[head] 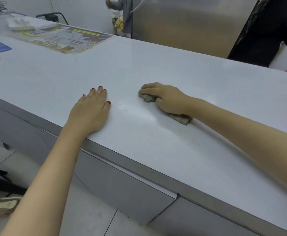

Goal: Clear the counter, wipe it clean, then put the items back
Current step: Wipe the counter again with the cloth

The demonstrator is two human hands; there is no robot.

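Cloth [181,118]: grey-green rag, bunched, lying on the counter [156,68] w/ its ends poking out past the fingertips and by the wrist.
Cloth axis: long way runs far-left to near-right, roughly in line w/ the forearm above it.
R hand [166,97]: on top of the cloth, fingers curled over it and gripping, pressing it to the surface.
L hand [91,111]: flat on the counter near the front edge, fingers straight, holding nothing; looks like a brace.
Key relation: cloth is to the right of the L hand, apart from it. R hand is the one on it, so any stroke is the R hand's.
Wet streak [136,113]: faint shiny smear between the two hands, just left of the cloth.
Stage (my read): wiping step; this stretch is bare, putting items back not yet begun.
Next move needs: prob. a sweep across the cloth's long axis; a leftward one needs the L hand shifted out of the way.
Far left end: laminated menu sheet [66,38], a blue card [0,46], a white bundle [20,23]; well apart from both hands.
Behind counter: steel panel [181,23], person in black [266,31].
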